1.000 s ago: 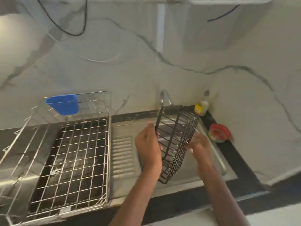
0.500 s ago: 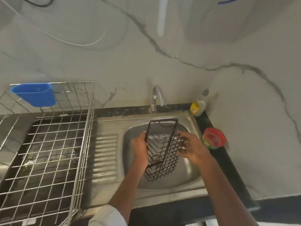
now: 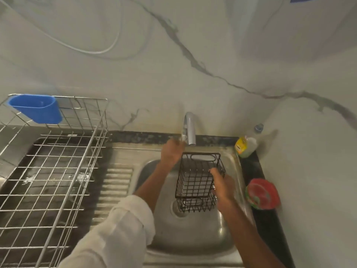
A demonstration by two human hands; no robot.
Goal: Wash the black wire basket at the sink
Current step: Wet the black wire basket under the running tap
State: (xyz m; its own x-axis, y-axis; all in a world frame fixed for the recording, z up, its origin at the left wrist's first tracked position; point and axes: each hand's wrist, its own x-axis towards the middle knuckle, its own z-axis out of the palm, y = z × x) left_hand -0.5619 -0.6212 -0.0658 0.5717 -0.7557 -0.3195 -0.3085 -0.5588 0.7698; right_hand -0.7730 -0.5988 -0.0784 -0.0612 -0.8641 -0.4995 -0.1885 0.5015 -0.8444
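The black wire basket (image 3: 197, 182) hangs over the bowl of the steel sink (image 3: 193, 235), below the chrome tap (image 3: 189, 130). My right hand (image 3: 222, 185) grips the basket's right side wall. My left hand (image 3: 172, 151) is off the basket and reaches up to the tap's handle at its base; motion blur hides whether the fingers close on it. No water stream is visible.
A steel wire dish rack (image 3: 52, 171) with a blue plastic cup (image 3: 36, 108) fills the left counter. A dish soap bottle (image 3: 246, 146) stands in the back right corner, and a red and green scrubber tub (image 3: 262, 193) sits on the dark ledge at right. The marble wall rises behind.
My left hand let go of the basket and rose to the tap. The basket turned more upright and dropped lower over the bowl, held only by my right hand.
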